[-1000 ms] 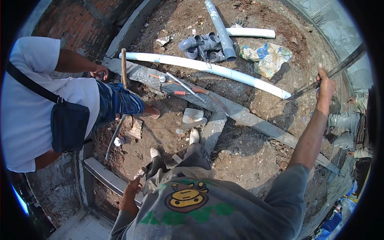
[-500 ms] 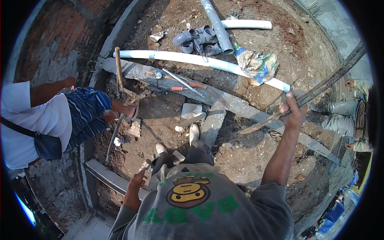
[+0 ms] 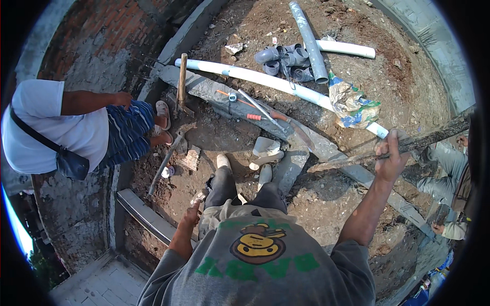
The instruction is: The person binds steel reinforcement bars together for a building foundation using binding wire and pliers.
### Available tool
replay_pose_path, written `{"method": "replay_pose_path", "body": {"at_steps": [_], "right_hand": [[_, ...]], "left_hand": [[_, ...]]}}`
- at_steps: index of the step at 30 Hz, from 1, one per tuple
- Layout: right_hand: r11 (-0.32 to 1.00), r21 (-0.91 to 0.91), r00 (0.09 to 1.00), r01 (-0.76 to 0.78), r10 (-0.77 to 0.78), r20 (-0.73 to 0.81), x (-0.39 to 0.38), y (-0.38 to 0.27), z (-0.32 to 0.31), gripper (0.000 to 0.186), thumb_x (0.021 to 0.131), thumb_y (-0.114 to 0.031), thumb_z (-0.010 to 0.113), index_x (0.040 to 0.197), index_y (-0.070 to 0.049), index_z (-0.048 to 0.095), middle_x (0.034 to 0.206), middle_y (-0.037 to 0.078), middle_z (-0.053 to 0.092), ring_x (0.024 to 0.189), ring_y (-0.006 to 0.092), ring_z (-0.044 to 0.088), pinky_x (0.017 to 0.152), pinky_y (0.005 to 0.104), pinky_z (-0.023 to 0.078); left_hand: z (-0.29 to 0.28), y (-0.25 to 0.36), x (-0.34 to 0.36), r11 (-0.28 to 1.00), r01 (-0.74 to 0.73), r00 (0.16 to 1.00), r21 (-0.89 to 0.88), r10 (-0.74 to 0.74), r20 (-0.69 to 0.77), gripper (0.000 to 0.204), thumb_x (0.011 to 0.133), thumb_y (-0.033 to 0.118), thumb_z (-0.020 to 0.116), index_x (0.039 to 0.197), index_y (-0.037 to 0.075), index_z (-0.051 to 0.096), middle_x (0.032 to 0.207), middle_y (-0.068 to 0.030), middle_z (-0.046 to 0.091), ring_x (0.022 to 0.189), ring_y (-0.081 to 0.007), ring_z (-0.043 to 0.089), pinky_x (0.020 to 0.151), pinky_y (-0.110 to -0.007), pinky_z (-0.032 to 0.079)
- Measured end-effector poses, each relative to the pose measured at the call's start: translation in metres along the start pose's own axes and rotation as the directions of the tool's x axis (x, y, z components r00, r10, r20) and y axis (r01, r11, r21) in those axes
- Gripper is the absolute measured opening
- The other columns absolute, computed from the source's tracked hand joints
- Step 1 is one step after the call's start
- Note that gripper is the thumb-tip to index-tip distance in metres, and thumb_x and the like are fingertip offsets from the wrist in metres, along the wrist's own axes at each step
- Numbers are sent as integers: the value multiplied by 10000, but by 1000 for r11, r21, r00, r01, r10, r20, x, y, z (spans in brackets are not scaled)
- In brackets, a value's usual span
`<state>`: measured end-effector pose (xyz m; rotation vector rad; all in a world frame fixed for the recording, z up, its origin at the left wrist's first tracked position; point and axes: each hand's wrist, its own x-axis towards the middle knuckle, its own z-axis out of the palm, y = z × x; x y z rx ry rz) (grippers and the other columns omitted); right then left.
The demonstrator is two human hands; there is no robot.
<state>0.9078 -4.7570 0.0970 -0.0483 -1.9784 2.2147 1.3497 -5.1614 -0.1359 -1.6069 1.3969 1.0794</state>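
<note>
My right hand (image 3: pixel 391 159) is closed around a long, rough, dark pole (image 3: pixel 434 137). The pole slants from the right rim down to a tapered tip over the dirt beside the concrete beam (image 3: pixel 332 150). My left hand (image 3: pixel 190 214) hangs low beside my left hip, its fingers curled. A small whitish thing (image 3: pixel 200 196) shows at its fingertips; I cannot make out what it is. Between my shoes and the beam lie a pale flat-bladed tool (image 3: pixel 266 147) and a concrete slab (image 3: pixel 291 171).
On the beam rest a red-handled tool (image 3: pixel 253 117) and a metal tube (image 3: pixel 260 108). Beyond lie a white pipe (image 3: pixel 265 77), grey pipe fittings (image 3: pixel 288 60) and a crumpled sack (image 3: pixel 354 104). Co-workers stand left (image 3: pixel 61 122) and right (image 3: pixel 449 173). A hammer (image 3: pixel 182 84) stands near the left one.
The view has shifted, so the scene sits farther right and lower. My left foot has stepped forward. The pole lies flatter, still in my right hand. The left co-worker has turned slightly.
</note>
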Motion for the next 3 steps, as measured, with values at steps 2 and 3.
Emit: {"method": "replay_pose_path", "body": {"at_steps": [2,3], "right_hand": [[999,-21,999,26,-27,-21,0,3,11,113,876,-113,625,869,-39,541,599,-14,439,496,59,409,430,223,356],[998,-53,999,19,-21,-41,-3,7,15,129,875,-116,628,919,-27,545,610,-3,464,493,64,418,432,223,367]], "left_hand": [[-11,-5,15,999,30,999,19,-31,8,838,820,755,346,1031,-8,621,560,-83,487,464,-199,457,459,-368,385],[-19,-1,22,997,62,998,37,-63,13,850,821,756,348,1077,-8,620,579,-99,509,466,-206,465,470,-376,398]]}}
